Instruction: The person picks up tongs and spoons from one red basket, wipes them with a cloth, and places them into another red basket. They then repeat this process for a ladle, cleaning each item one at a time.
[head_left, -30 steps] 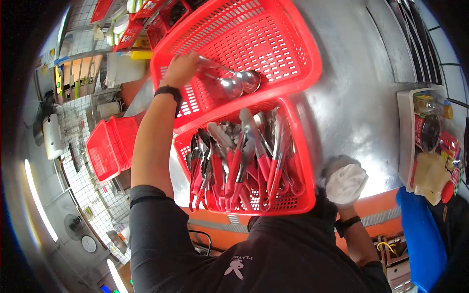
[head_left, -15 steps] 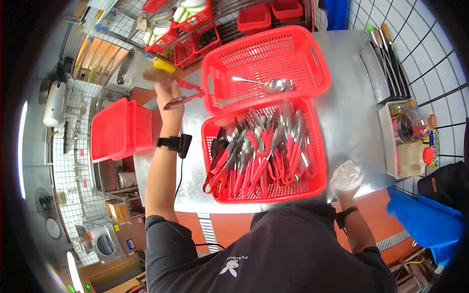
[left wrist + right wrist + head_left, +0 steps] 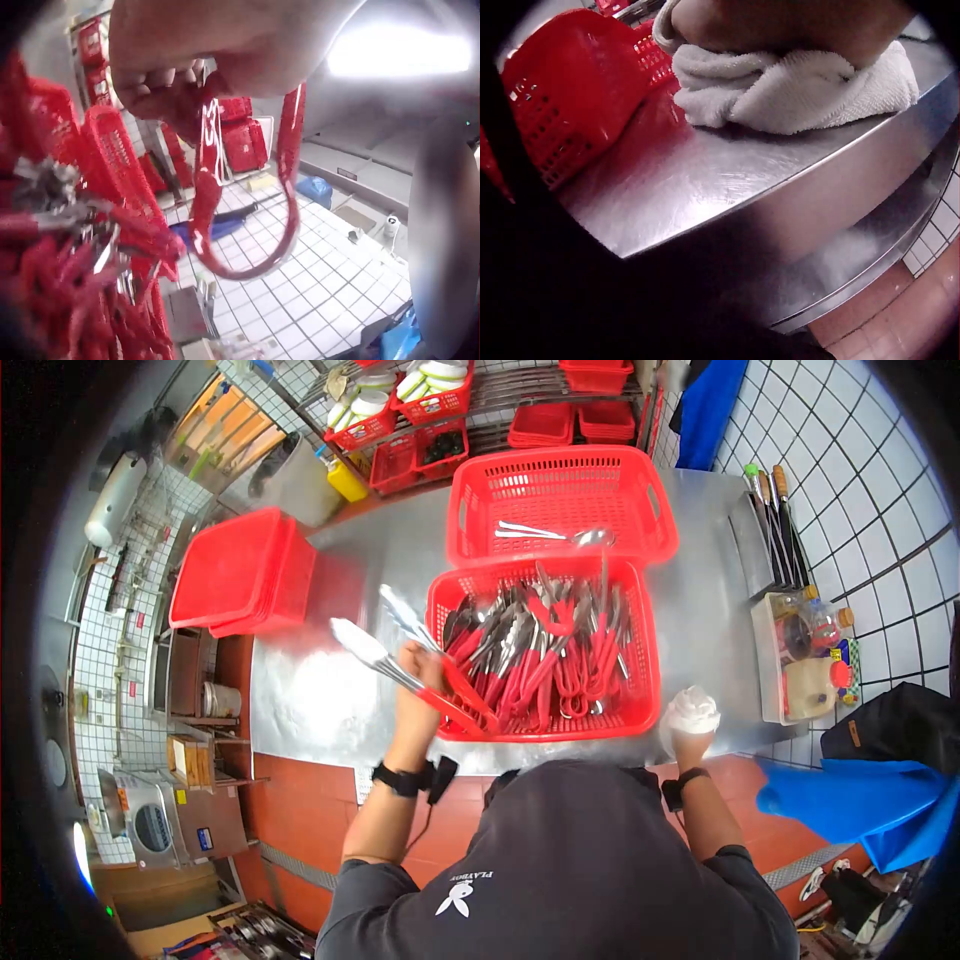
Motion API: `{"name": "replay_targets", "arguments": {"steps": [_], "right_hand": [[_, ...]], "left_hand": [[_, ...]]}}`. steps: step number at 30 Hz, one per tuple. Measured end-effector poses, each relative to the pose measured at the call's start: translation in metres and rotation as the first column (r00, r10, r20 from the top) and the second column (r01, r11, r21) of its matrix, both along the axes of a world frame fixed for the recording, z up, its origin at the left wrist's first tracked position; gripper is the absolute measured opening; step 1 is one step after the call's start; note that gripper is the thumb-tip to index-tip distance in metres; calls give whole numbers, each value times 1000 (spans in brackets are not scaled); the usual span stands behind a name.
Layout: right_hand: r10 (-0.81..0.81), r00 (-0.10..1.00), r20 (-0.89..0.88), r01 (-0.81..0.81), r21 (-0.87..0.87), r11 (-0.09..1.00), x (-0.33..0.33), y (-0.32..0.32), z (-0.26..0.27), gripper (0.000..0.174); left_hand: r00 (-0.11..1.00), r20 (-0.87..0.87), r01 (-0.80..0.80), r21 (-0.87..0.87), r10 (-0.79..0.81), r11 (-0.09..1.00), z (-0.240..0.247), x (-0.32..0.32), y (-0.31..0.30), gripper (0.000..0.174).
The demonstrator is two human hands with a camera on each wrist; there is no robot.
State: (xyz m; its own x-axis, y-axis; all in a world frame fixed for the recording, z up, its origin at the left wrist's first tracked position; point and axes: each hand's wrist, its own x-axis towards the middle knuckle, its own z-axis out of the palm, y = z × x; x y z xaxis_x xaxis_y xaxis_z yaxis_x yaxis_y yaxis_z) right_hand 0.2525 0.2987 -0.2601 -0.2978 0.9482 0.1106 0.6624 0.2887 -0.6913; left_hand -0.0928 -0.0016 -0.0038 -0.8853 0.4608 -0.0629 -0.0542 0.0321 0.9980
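My left hand (image 3: 412,685) grips a pair of tongs (image 3: 455,685) at the left side of the front basket (image 3: 652,660). The tongs' silver arms spread apart toward the back left, and their red handle forms a U-shaped loop (image 3: 247,271) below the hand in the left wrist view. Many red-handled tongs (image 3: 540,660) lie heaped in that basket. Beyond it, a second red basket (image 3: 560,485) contains metal ladles (image 3: 592,538). My right hand (image 3: 692,745) holds a bunched white cloth (image 3: 802,90) on the steel table, near its front edge, right of the tongs.
Stacked red baskets (image 3: 240,570) stand at the table's left end. To the right, a white tray (image 3: 770,680) of bottles and a metal holder (image 3: 755,535) of long-handled tools line the tiled wall. Shelves with red baskets (image 3: 430,390) rise behind the table.
My left hand has let go of the ladles, now lying in the back basket, and has brought the tongs nearer the front basket. The head view has shifted; the right hand stays with the cloth.
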Motion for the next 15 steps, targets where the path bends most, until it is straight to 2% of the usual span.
{"name": "replay_targets", "arguments": {"steps": [2, 3, 4, 5, 7, 8, 9, 10, 11, 12, 13, 14, 15], "right_hand": [[23, 997, 69, -27, 48, 999, 2, 4, -9, 57], [37, 991, 129, -49, 93, 994, 4, 7, -12, 57], [48, 981, 190, -75, 137, 988, 6, 10, -15, 56], [95, 987, 133, -115, 156, 981, 2, 7, -2, 47], [178, 975, 133, -199, 160, 967, 2, 3, 12, 41], [252, 960, 124, -271, 172, 947, -3, 7, 22, 36], [132, 951, -280, -197, -217, 956, -15, -1, 43, 24], [150, 950, -274, -208, -199, 958, -12, 6, 42, 24], [354, 933, -61, -342, 156, 927, -6, 14, 39, 21], [456, 865, 208, -499, 448, 742, 1, 26, 30, 19], [466, 850, 248, -523, 514, 680, 7, 38, 23, 19], [476, 838, 266, -541, 512, 667, 7, 41, 31, 19], [453, 890, 59, -454, 225, 862, 2, 42, 48, 20]], "left_hand": [[994, 109, 37, -78, -29, 996, -13, 43, -2, 21], [988, 120, 103, -69, -95, 992, -23, 59, -6, 25], [967, 167, 216, -151, -190, 965, -28, 70, -10, 26], [936, 239, 287, -103, -257, 952, -33, 82, -13, 25], [884, 240, 440, -134, -402, 888, -37, 103, -19, 29], [727, 460, 536, 84, -510, 840, -23, 107, -22, 35], [683, 497, 513, 195, -535, 836, -13, 114, -28, 39], [632, 529, 482, 305, -567, 821, -10, 120, -35, 44], [635, 523, 469, 323, -569, 822, -15, 123, -42, 44], [598, 545, 443, 385, -587, 809, -24, 126, -50, 48], [558, 567, 412, 445, -606, 795, -30, 129, -54, 53], [558, 569, 393, 459, -604, 797, -27, 132, -53, 53], [613, 485, 542, 315, -623, 779, -18, 130, -50, 58]]}}
